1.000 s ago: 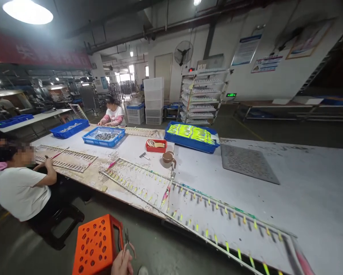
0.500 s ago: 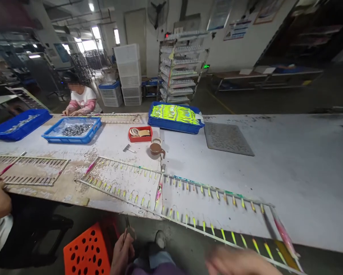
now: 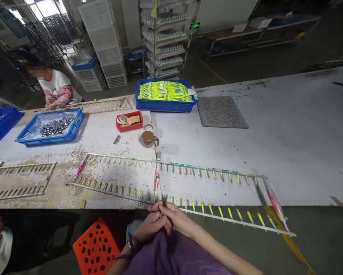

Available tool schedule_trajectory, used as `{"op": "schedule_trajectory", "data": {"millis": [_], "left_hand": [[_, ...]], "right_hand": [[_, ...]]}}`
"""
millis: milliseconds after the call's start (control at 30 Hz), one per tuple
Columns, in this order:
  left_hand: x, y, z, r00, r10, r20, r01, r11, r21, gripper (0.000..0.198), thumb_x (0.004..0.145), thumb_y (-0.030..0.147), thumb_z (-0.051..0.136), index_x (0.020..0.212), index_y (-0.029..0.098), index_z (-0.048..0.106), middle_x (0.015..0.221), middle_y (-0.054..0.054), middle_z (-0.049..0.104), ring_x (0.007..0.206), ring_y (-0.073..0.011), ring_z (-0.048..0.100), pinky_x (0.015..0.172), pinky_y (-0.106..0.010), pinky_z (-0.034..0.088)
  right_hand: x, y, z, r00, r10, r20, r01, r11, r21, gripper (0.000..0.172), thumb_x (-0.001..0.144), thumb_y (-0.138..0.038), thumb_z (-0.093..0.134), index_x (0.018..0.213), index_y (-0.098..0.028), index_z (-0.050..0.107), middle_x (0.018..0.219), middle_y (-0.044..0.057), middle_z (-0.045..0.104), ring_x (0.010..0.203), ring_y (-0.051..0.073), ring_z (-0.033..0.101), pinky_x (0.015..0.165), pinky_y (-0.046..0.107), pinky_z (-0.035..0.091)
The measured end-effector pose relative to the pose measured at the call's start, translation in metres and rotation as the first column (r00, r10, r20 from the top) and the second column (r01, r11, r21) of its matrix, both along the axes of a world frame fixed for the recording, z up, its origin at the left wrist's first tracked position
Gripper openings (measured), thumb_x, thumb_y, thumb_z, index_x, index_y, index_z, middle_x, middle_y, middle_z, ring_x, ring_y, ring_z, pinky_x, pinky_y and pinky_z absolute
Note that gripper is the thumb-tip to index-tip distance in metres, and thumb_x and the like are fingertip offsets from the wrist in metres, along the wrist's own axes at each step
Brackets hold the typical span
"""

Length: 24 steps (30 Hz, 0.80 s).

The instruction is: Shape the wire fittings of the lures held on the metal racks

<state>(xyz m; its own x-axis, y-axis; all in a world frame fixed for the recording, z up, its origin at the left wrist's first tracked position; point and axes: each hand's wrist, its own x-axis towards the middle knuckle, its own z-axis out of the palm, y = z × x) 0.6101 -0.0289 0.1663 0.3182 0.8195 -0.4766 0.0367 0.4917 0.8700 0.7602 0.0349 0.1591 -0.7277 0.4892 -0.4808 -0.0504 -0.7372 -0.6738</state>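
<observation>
My left hand [image 3: 152, 224] and my right hand [image 3: 175, 217] are closed together at the table's front edge. Between them sticks up a dark pointed tool [image 3: 163, 199], its tips towards the table; the fingers hide its lower part, so its kind is unclear. Just beyond my hands lies a long pale frame [image 3: 223, 218], partly over the edge. Small yellow-green lure-like pieces [image 3: 202, 207] with thin wire hooks line its two long rails. Larger pink and white lure-shaped crosspieces [image 3: 275, 202] join the rails.
A brown lidded cup [image 3: 147, 137], a red tray [image 3: 129, 121] and a blue crate [image 3: 165, 106] of yellow lures stand beyond. A grey board [image 3: 223, 111] lies to the right. An orange stool [image 3: 96, 250] is below left. One person sits opposite; another's arm shows at left.
My hands have come together at the table edge; before, the left held the pointed tool lower left and the right was a blur at lower right. The view has tilted down.
</observation>
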Motion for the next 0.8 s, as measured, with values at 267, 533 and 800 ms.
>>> {"op": "schedule_trajectory", "data": {"millis": [267,533,800], "left_hand": [[-0.123,0.078,-0.046,0.727,0.193,-0.659,-0.064,0.975,0.214,0.028,0.098,0.029,0.053,0.079,0.016,0.069,0.076,-0.002,0.068,0.077,-0.0170,0.062,0.073,-0.026,0.045],[-0.139,0.184,-0.106,0.586,0.149,-0.796,-0.064,0.988,0.137,0.017,0.100,0.021,0.056,0.101,0.012,0.071,0.091,-0.010,0.076,0.084,-0.0200,0.069,0.074,-0.027,0.045],[-0.122,0.211,-0.125,0.458,0.093,-0.884,-0.104,0.993,0.050,0.028,0.102,0.027,0.056,0.116,0.006,0.068,0.099,-0.020,0.077,0.090,-0.0263,0.074,0.074,-0.031,0.047]], "right_hand": [[-0.019,0.071,-0.032,0.871,-0.350,0.346,0.440,0.869,-0.229,0.026,0.076,-0.023,0.082,0.085,-0.022,0.057,0.062,-0.007,0.057,0.051,0.009,0.055,0.049,0.018,0.046],[-0.055,0.125,-0.030,0.694,-0.036,0.719,-0.123,0.978,0.168,0.015,0.083,-0.026,0.065,0.096,-0.019,0.062,0.076,-0.001,0.066,0.071,0.015,0.061,0.062,0.024,0.044],[-0.093,0.207,-0.048,0.480,0.073,0.874,-0.654,0.694,0.301,0.018,0.086,-0.018,0.061,0.102,-0.014,0.068,0.097,0.015,0.075,0.094,0.028,0.069,0.080,0.033,0.050]]}}
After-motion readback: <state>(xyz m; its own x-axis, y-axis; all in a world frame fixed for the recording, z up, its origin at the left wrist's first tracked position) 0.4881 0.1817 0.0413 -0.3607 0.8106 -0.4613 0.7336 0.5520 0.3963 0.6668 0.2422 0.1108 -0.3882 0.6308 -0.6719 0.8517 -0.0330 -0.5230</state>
